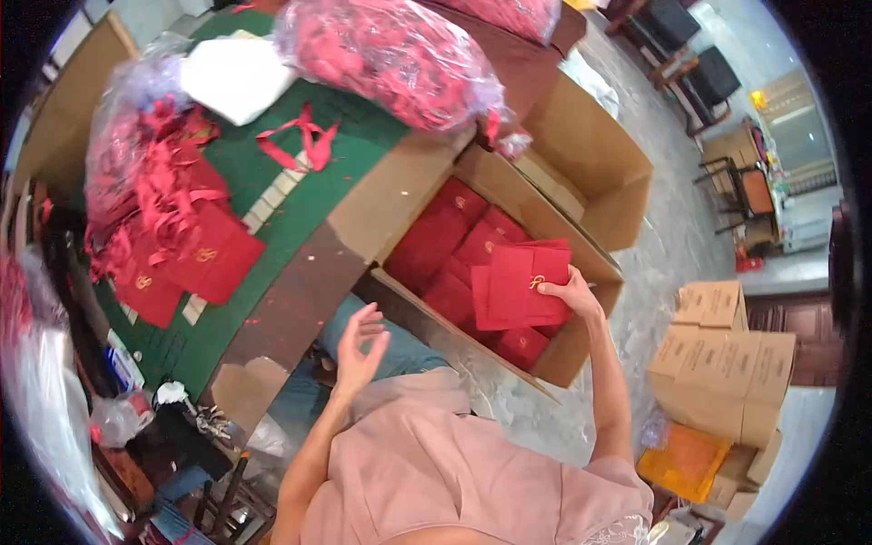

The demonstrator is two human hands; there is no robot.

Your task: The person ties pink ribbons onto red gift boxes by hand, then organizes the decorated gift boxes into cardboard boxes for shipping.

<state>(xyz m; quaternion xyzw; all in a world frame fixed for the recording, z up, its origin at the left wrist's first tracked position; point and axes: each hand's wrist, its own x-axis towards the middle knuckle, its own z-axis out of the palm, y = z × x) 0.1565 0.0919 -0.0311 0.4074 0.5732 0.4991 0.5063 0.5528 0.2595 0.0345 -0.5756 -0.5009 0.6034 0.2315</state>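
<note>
Over an open cardboard box (581, 213), my right hand (570, 292) grips a small fanned stack of red pouches (513, 283) with gold emblems, thumb on top. Inside the box lie rows of more red pouches (436, 227). My left hand (361, 345) is raised in front of my lap, fingers apart, holding nothing. On the green table top (318, 218) at the left, several red pouches (213, 259) with gold emblems lie beside a heap of red ribbons (154, 191). A loose red ribbon (313, 145) lies farther back on the green surface.
A clear plastic bag of red items (391, 59) sits at the table's back edge, near a white bag (238, 80). Closed cartons (722, 372) are stacked at the right, beside an orange crate (686, 461). Chairs (713, 77) stand at the upper right.
</note>
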